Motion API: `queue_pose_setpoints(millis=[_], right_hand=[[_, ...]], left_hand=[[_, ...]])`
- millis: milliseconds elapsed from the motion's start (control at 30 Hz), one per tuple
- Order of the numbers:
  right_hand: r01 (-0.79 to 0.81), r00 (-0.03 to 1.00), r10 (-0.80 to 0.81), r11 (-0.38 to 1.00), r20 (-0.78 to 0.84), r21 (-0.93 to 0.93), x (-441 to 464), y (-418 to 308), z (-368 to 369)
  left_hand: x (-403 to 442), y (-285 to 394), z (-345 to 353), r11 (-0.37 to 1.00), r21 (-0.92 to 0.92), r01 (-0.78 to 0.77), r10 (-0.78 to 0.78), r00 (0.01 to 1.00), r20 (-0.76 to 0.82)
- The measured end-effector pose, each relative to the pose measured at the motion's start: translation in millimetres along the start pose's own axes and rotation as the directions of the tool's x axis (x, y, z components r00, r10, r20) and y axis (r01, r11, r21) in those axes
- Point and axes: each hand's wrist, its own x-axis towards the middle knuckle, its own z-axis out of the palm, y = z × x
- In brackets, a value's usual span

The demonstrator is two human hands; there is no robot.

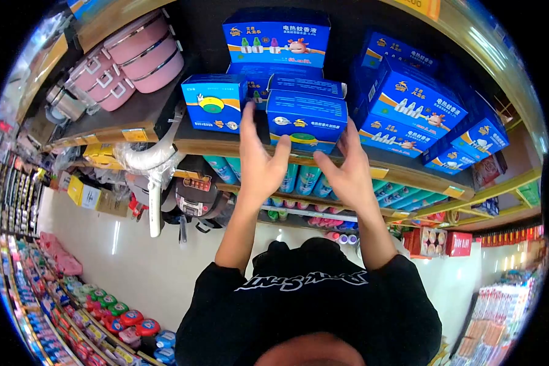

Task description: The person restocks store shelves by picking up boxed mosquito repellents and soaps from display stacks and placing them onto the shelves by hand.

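A blue mosquito-repellent box (308,125) sits at the front edge of the shelf, between my two hands. My left hand (262,160) is open at its left side, fingers stretched up into the gap beside a smaller blue-and-yellow box (213,100). Its thumb lies over the middle box's lower left corner. Along the right side of the same box run the fingers of my right hand (351,171), spread, with the thumb near the bottom edge. Firm contact cannot be made out. Behind, a larger blue box (276,38) stands on further blue boxes.
Stacked blue boxes (409,110) fill the shelf to the right. Pink lunch boxes (143,52) stand to the left. A white curved handle (154,183) juts out below them. Green spray cans (308,180) line the shelf beneath. Bottles (131,317) stand across the aisle floor (140,262).
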Motion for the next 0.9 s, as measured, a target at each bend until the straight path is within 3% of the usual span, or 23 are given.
queue_pose_setpoints(millis=[200, 333, 400, 467, 633, 700, 800, 900], right_hand=[[-0.092, 0.993, 0.094, 0.995, -0.078, 0.028, 15, -10, 19], [-0.078, 0.983, 0.091, 0.993, -0.158, 0.087, 15, -2, 21], [-0.040, 0.984, 0.052, 0.997, -0.171, 0.070, 8, -10, 20], [0.053, 0.983, -0.058, 0.998, -0.174, -0.033, -1, -5, 15], [0.163, 0.975, -0.133, 0.973, -0.180, 0.161, -23, -36, -22], [0.248, 0.952, -0.218, 0.961, -0.216, 0.122, -33, -40, -49], [0.229, 0.960, -0.216, 0.972, -0.180, 0.056, -55, -43, -103], [0.190, 0.941, -0.184, 0.982, -0.285, -0.006, -83, -27, -156]], left_hand=[[22, 2, -2, 0.971, -0.163, 0.173, -0.117, 0.945, 0.304], [17, 8, 5, 0.989, -0.107, 0.102, -0.078, 0.975, 0.209], [11, 11, 5, 1.000, 0.000, -0.030, 0.029, 0.987, 0.161], [2, 21, 8, 0.996, -0.083, -0.023, 0.031, 0.994, 0.104], [-24, 49, 31, 0.974, -0.149, -0.169, 0.166, 0.986, -0.033], [-36, 65, 45, 0.962, -0.200, -0.184, 0.181, 0.983, -0.031], [-60, 84, 79, 0.953, -0.192, -0.236, 0.245, 0.969, 0.025], [-83, 107, 128, 0.935, -0.271, -0.228, 0.267, 0.956, 0.118]])
